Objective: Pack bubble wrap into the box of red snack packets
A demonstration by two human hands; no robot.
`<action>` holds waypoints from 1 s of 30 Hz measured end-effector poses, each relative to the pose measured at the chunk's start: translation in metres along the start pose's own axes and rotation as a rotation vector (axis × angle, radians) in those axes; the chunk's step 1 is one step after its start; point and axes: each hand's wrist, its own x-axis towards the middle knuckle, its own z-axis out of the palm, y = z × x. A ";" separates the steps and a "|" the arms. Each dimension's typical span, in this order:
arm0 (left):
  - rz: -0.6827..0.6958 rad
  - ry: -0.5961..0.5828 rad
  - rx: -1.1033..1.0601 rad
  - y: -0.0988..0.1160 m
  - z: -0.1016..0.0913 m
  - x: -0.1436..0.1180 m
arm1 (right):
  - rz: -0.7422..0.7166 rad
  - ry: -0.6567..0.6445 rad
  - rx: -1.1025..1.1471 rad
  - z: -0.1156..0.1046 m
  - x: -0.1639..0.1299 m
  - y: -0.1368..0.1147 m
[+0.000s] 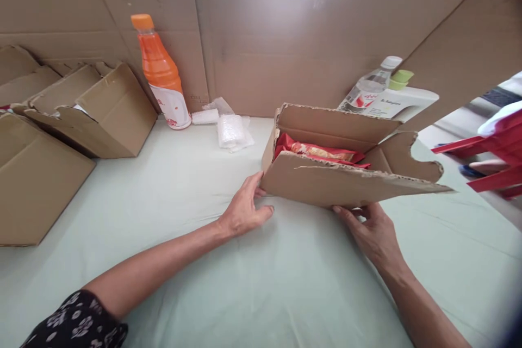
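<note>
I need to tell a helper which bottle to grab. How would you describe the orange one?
Look along the cardboard wall to its left part. The orange bottle stands upright there, beside the folded boxes. Only it has an orange cap and a white label.

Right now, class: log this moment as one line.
left hand: touching open brown cardboard box | right hand: under box front edge | inside: red snack packet

Both hands (244,209) (373,231) touch an open cardboard box (326,185) holding red packets (322,152).
</note>
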 end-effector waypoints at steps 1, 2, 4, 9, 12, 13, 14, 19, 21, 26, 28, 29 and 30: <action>0.008 -0.006 0.010 -0.001 0.003 0.011 | 0.005 0.013 0.004 0.002 0.006 -0.001; 0.026 -0.007 0.030 -0.003 0.004 0.020 | 0.011 0.026 0.008 0.004 0.011 -0.002; 0.075 0.005 0.084 -0.009 0.002 0.031 | 0.021 0.039 0.007 0.008 0.017 -0.004; 0.182 0.220 0.315 -0.022 -0.047 0.045 | 0.024 0.052 -0.026 0.015 0.015 -0.001; 0.207 0.411 0.511 -0.029 -0.085 0.070 | 0.036 0.050 -0.043 0.014 0.014 0.000; 0.194 0.455 0.563 -0.031 -0.093 0.079 | 0.041 0.047 -0.047 0.014 0.014 0.001; 0.185 0.495 0.624 -0.033 -0.098 0.088 | 0.045 0.047 -0.049 0.014 0.015 0.001; 0.293 0.466 0.709 -0.034 -0.074 0.098 | 0.042 0.051 -0.048 0.014 0.016 0.000; 0.387 0.400 0.675 -0.030 -0.057 0.091 | 0.037 0.054 -0.055 0.013 0.015 0.000; 0.352 0.519 0.687 -0.025 -0.056 0.092 | 0.027 0.061 -0.057 0.013 0.015 0.003; 0.243 0.597 0.663 -0.027 -0.072 0.104 | 0.022 0.061 -0.052 0.013 0.016 0.004; 0.198 0.617 0.630 -0.028 -0.080 0.111 | 0.022 0.060 -0.052 0.013 0.016 0.004; 0.166 0.631 0.588 -0.029 -0.088 0.119 | 0.023 0.058 -0.051 0.014 0.016 0.004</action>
